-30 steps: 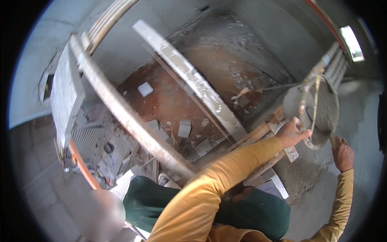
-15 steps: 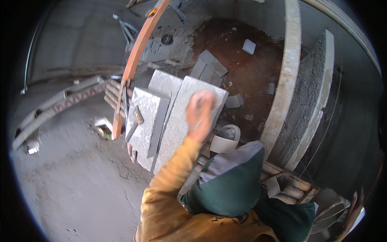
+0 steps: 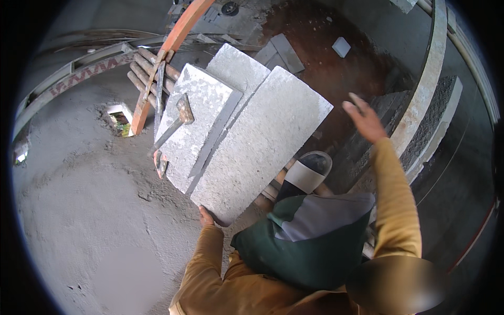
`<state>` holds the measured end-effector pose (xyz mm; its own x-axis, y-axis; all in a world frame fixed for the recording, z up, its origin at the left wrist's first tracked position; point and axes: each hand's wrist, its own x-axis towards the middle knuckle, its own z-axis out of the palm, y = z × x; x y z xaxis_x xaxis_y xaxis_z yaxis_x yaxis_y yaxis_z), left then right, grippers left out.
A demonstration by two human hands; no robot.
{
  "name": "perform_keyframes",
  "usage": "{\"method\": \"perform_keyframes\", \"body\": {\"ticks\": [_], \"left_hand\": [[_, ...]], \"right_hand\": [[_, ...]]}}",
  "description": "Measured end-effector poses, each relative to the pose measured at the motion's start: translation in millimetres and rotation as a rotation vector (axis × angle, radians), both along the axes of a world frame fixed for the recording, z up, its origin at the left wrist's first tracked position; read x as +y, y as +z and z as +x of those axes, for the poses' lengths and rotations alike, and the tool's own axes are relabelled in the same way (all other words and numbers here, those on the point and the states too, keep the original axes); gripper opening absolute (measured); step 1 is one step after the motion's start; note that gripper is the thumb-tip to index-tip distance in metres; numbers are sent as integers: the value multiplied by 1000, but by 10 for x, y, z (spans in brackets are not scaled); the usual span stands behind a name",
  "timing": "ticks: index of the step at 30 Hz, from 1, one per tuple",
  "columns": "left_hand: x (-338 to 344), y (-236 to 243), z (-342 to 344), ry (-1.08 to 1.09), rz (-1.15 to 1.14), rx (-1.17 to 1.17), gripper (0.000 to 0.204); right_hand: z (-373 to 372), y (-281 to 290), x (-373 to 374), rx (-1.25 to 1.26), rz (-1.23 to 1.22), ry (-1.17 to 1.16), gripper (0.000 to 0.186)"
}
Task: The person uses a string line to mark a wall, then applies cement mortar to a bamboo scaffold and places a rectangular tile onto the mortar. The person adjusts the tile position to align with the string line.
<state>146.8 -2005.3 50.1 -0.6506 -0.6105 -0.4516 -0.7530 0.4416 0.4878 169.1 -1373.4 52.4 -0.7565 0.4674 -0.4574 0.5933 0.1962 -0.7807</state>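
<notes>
A long grey concrete block [image 3: 268, 142] lies slanted in front of me, on a stand of round poles. My left hand [image 3: 206, 216] grips its near left corner, thumb at the edge and the other fingers mostly hidden. To the right of the block's far end, my right hand [image 3: 366, 121] is raised in the air, open with fingers apart and holding nothing. Against the block's left side lie another grey block [image 3: 239, 65] and a raised, pale block [image 3: 197, 113]. A hammer [image 3: 184, 110] with a grey handle rests on the pale block.
An orange wooden post [image 3: 170, 52] rises beyond the blocks at left. Poles [image 3: 152, 71] stick out beside it. On the right runs a long pale beam [image 3: 428, 79]. Broken slabs [image 3: 286, 52] and a white piece [image 3: 341, 47] lie on the reddish floor below. My shoe [image 3: 310, 170] stands on poles.
My left hand has moved from the block's far end to its near left corner. My right arm has swung up into view on the right. The view has shifted.
</notes>
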Motion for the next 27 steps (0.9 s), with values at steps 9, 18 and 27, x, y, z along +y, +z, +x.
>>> {"method": "perform_keyframes", "body": {"ticks": [9,18,27], "left_hand": [[48,-63,153,295,278,-34,102],[-304,433,104,188,629,-158,93],[-701,658,-739,-120,43,-495,88]], "right_hand": [[-244,-469,-521,57,-121,-37,66],[-133,278,-376,259,170,115,53],[-698,467,-621,420,238,-33,55]]}}
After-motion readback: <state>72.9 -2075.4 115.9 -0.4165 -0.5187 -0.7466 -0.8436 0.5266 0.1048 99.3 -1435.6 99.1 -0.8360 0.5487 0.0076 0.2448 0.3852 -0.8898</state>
